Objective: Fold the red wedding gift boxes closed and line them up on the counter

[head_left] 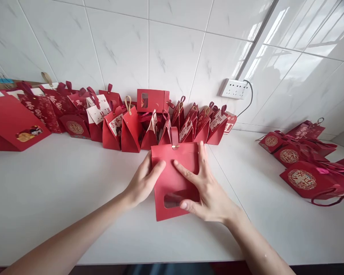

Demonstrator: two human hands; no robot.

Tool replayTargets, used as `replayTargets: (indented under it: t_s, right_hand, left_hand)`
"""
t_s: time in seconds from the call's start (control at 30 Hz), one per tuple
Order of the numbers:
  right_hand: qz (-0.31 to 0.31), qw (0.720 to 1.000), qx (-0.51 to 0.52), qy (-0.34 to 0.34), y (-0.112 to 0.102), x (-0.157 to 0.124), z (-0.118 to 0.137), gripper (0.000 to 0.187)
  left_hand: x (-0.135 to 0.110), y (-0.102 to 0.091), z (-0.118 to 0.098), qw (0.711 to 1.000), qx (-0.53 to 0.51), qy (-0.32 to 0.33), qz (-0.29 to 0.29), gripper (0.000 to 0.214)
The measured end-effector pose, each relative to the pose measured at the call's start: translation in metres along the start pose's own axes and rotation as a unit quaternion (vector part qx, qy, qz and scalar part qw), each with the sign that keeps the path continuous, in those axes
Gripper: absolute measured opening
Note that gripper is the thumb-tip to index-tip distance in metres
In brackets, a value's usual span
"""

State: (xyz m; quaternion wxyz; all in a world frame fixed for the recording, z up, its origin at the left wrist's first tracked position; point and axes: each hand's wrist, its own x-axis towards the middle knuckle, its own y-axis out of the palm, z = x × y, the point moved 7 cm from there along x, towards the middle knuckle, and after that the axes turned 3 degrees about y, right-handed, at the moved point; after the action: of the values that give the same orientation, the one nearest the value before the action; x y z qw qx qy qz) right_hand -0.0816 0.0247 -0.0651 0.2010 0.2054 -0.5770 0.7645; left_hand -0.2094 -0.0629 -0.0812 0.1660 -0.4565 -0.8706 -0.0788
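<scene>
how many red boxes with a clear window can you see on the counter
2. One red window box lies flat on the white counter under the left hand and right hand; another window box stands against the wall. The crowded row may hide more.
</scene>
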Motion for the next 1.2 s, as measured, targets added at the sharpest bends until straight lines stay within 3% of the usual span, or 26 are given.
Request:
replayTargets:
  t_s: [0.13,0.27,0.37,0.53,0.63,0.67,0.77,0.8,0.87,0.93,1.0,1.17,1.2]
  right_hand:
    - [-0.025,0.995,-0.093,-0.018,-0.002,-0.002,0.006,0.076]
    - [0.006,0.984,-0.125,-0.124,0.011,-0.005,0.021,0.082]
    - [-0.040,0.986,-0.150,-0.058,0.003,-0.001,0.011,0.078]
    - [-0.007,0.981,-0.148,-0.123,0.009,-0.002,0.018,0.075]
    - [-0.056,0.983,-0.167,-0.053,0.004,-0.002,0.015,0.071]
    - [-0.061,0.983,-0.164,-0.057,0.005,-0.003,0.019,0.070]
    - [-0.049,0.977,-0.101,-0.181,0.007,-0.006,0.050,0.058]
    - [-0.074,0.975,-0.077,-0.197,0.002,-0.004,0.057,0.049]
    - [-0.188,0.973,-0.056,-0.124,-0.016,0.008,0.054,0.033]
    - [-0.296,0.952,-0.077,0.019,-0.030,0.020,0.039,0.035]
    - [-0.302,0.941,-0.117,0.097,-0.028,0.033,0.027,0.041]
    - [-0.333,0.911,-0.184,0.156,-0.020,0.031,0.012,0.052]
    - [-0.321,0.917,-0.187,0.146,-0.018,0.029,0.014,0.053]
  left_hand:
    - [0.000,-0.006,-0.002,0.998,0.034,0.005,-0.049,0.034]
    - [0.001,-0.008,-0.003,0.997,0.041,0.007,-0.063,0.030]
    - [0.001,-0.008,-0.001,0.997,0.053,-0.003,-0.062,0.029]
    - [0.000,-0.007,-0.001,0.997,0.047,0.016,-0.054,0.028]
    - [0.002,-0.008,0.001,0.996,0.062,0.009,-0.056,0.028]
    - [0.002,-0.008,0.000,0.996,0.067,0.013,-0.059,0.027]
    - [0.002,-0.008,-0.002,0.994,0.086,0.026,-0.070,0.025]
    - [0.000,-0.008,-0.002,0.993,0.091,0.027,-0.075,0.025]
    - [-0.004,-0.004,-0.001,0.991,0.099,0.035,-0.084,0.025]
    - [-0.010,0.003,-0.004,0.988,0.112,0.066,-0.087,0.023]
    - [-0.017,0.011,-0.007,0.982,0.136,0.094,-0.092,0.020]
    - [-0.025,0.019,-0.012,0.971,0.185,0.104,-0.108,0.013]
    - [-0.026,0.020,-0.014,0.970,0.191,0.108,-0.104,0.012]
